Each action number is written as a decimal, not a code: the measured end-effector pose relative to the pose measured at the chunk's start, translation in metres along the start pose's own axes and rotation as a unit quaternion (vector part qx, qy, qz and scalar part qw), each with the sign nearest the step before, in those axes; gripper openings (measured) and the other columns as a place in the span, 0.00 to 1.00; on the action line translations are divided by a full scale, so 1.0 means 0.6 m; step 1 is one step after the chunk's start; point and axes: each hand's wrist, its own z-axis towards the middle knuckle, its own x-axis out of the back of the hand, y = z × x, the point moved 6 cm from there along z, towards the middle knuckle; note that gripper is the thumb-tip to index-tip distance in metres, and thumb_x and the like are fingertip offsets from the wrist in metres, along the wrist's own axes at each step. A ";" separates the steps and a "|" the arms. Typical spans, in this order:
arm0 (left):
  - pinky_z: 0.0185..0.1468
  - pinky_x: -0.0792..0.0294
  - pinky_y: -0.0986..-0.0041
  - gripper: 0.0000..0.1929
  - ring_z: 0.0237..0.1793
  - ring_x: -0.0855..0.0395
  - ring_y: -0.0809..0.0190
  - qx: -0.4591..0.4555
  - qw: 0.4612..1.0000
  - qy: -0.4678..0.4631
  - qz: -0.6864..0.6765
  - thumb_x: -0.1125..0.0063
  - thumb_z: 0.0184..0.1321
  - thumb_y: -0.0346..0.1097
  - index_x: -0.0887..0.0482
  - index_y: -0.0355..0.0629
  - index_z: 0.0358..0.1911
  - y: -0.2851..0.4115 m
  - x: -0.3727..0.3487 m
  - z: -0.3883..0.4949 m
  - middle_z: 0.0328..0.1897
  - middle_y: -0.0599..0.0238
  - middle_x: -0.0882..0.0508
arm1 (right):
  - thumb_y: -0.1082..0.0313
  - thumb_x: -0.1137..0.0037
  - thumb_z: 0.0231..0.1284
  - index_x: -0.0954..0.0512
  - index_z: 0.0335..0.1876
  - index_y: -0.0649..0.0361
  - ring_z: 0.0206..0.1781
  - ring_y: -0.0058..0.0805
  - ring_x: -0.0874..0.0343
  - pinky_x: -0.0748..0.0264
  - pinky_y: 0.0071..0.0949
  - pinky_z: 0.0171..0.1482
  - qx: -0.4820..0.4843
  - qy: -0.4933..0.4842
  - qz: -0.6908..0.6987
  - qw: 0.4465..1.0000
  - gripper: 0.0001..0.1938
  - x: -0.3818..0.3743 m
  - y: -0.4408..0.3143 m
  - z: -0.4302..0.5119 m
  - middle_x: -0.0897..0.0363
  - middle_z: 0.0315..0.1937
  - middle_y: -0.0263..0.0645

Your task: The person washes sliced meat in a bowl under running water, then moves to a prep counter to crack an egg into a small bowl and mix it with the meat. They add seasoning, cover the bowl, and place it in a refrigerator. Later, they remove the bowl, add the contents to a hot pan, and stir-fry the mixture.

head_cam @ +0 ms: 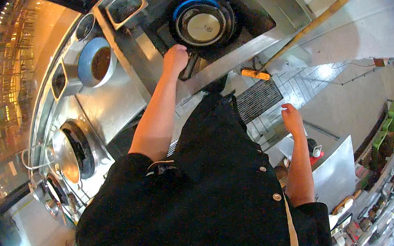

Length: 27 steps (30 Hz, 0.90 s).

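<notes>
My left hand (176, 59) is curled into a fist at the near edge of a stack of round pans on the cooking range. The top pan (203, 27) has a pale round inside, and a blue rim (197, 0) shows behind it. A dark pan handle (187, 71) points towards me, just right of the fist. The fingers are turned away, so I cannot tell whether they grip anything. Out to the right, my right hand (292, 118) hangs in the air with its fingers loosely bent and a little apart. Nothing shows in it.
A bamboo-handled broom (299, 38) leans by the range, its orange head (255, 74) near a floor grate (258, 100). On the left steel counter stand a blue-rimmed bowl (95, 62) with brown contents and a metal wok (66, 155). A rectangular steel pan (126, 7) sits at the range's corner.
</notes>
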 end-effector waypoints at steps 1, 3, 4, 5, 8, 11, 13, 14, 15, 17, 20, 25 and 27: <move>0.54 0.29 0.55 0.16 0.53 0.20 0.43 0.056 0.997 -0.035 0.033 0.52 0.60 0.40 0.16 0.40 0.45 -0.032 -0.043 0.045 0.51 0.41 0.19 | 0.62 0.50 0.62 0.23 0.51 0.56 0.39 0.45 0.18 0.25 0.39 0.43 -0.010 -0.005 0.001 1.000 0.15 0.009 -0.009 0.024 0.19 0.33 0.47; 0.55 0.29 0.52 0.24 0.57 0.23 0.43 0.078 0.984 -0.155 0.024 0.48 0.59 0.44 0.23 0.37 0.56 -0.067 -0.134 0.114 0.56 0.40 0.22 | 0.63 0.50 0.62 0.23 0.51 0.56 0.38 0.43 0.19 0.25 0.38 0.43 -0.012 -0.021 -0.006 1.000 0.15 0.018 -0.031 0.064 0.19 0.32 0.46; 0.51 0.28 0.52 0.22 0.51 0.21 0.45 0.155 0.961 -0.222 -0.046 0.47 0.59 0.43 0.24 0.37 0.54 -0.095 -0.176 0.114 0.51 0.45 0.19 | 0.62 0.50 0.62 0.23 0.51 0.56 0.38 0.42 0.19 0.25 0.37 0.43 -0.009 -0.037 -0.006 0.999 0.15 0.012 -0.046 0.073 0.19 0.32 0.46; 0.48 0.26 0.51 0.21 0.46 0.18 0.47 0.248 0.911 -0.311 -0.110 0.46 0.59 0.43 0.24 0.36 0.52 -0.120 -0.212 0.102 0.45 0.49 0.17 | 0.62 0.50 0.62 0.23 0.51 0.56 0.38 0.41 0.19 0.25 0.36 0.43 -0.003 -0.052 -0.004 0.999 0.15 0.009 -0.063 0.082 0.19 0.32 0.45; 0.34 0.24 0.59 0.12 0.28 0.19 0.56 0.393 0.813 -0.329 -0.277 0.43 0.59 0.42 0.21 0.41 0.38 -0.145 -0.254 0.084 0.32 0.60 0.17 | 0.62 0.49 0.62 0.23 0.52 0.58 0.40 0.37 0.19 0.26 0.34 0.44 0.034 -0.173 0.015 0.984 0.15 0.002 -0.117 0.101 0.19 0.35 0.44; 0.28 0.25 0.66 0.10 0.22 0.21 0.60 0.411 0.709 -0.346 -0.457 0.43 0.60 0.42 0.22 0.44 0.31 -0.121 -0.265 0.070 0.26 0.63 0.18 | 0.61 0.49 0.63 0.23 0.52 0.58 0.45 0.39 0.20 0.26 0.36 0.49 0.031 -0.236 0.048 0.970 0.16 0.031 -0.161 0.151 0.18 0.41 0.45; 0.27 0.26 0.70 0.10 0.22 0.22 0.63 0.405 0.677 -0.319 -0.525 0.42 0.61 0.41 0.22 0.44 0.29 -0.104 -0.262 0.069 0.24 0.65 0.20 | 0.58 0.51 0.65 0.22 0.52 0.57 0.53 0.48 0.21 0.26 0.42 0.56 0.032 -0.249 0.081 0.965 0.16 0.051 -0.192 0.201 0.19 0.50 0.47; 0.25 0.29 0.71 0.11 0.19 0.26 0.66 0.343 0.758 -0.320 -0.453 0.42 0.62 0.41 0.24 0.44 0.26 -0.096 -0.258 0.073 0.19 0.68 0.24 | 0.59 0.51 0.65 0.21 0.51 0.58 0.52 0.48 0.21 0.26 0.41 0.55 0.053 -0.238 0.089 0.966 0.15 0.064 -0.213 0.236 0.19 0.48 0.47; 0.25 0.30 0.72 0.12 0.18 0.28 0.67 0.350 0.727 -0.339 -0.483 0.42 0.62 0.41 0.25 0.45 0.25 -0.083 -0.262 0.069 0.18 0.69 0.26 | 0.59 0.51 0.65 0.21 0.49 0.58 0.50 0.49 0.20 0.25 0.41 0.54 0.077 -0.227 0.094 0.966 0.15 0.076 -0.235 0.282 0.18 0.47 0.47; 0.24 0.32 0.73 0.13 0.16 0.31 0.69 0.389 0.687 -0.343 -0.509 0.41 0.62 0.41 0.26 0.46 0.24 -0.067 -0.267 0.050 0.16 0.71 0.29 | 0.59 0.51 0.65 0.20 0.46 0.59 0.47 0.50 0.19 0.24 0.41 0.51 0.137 -0.189 0.088 0.968 0.14 0.086 -0.287 0.382 0.18 0.44 0.48; 0.23 0.35 0.73 0.13 0.15 0.34 0.69 0.392 0.648 -0.341 -0.556 0.41 0.61 0.41 0.28 0.48 0.22 -0.041 -0.262 0.046 0.14 0.73 0.31 | 0.60 0.49 0.65 0.20 0.47 0.61 0.46 0.44 0.18 0.25 0.34 0.49 0.226 -0.142 0.082 0.960 0.13 0.050 -0.395 0.582 0.17 0.41 0.48; 0.20 0.36 0.73 0.14 0.15 0.33 0.69 0.478 0.683 -0.297 -0.466 0.37 0.59 0.41 0.27 0.45 0.23 -0.027 -0.242 0.036 0.14 0.72 0.31 | 0.64 0.52 0.57 0.22 0.50 0.63 0.50 0.52 0.21 0.26 0.43 0.55 0.245 -0.078 -0.076 0.963 0.17 -0.125 -0.552 0.903 0.19 0.45 0.55; 0.20 0.34 0.73 0.13 0.15 0.32 0.69 0.478 0.668 -0.290 -0.491 0.35 0.58 0.39 0.25 0.44 0.25 -0.014 -0.239 0.036 0.15 0.72 0.30 | 0.67 0.52 0.55 0.21 0.49 0.65 0.52 0.51 0.21 0.26 0.44 0.57 0.232 -0.140 -0.133 0.954 0.17 -0.206 -0.564 0.992 0.20 0.47 0.56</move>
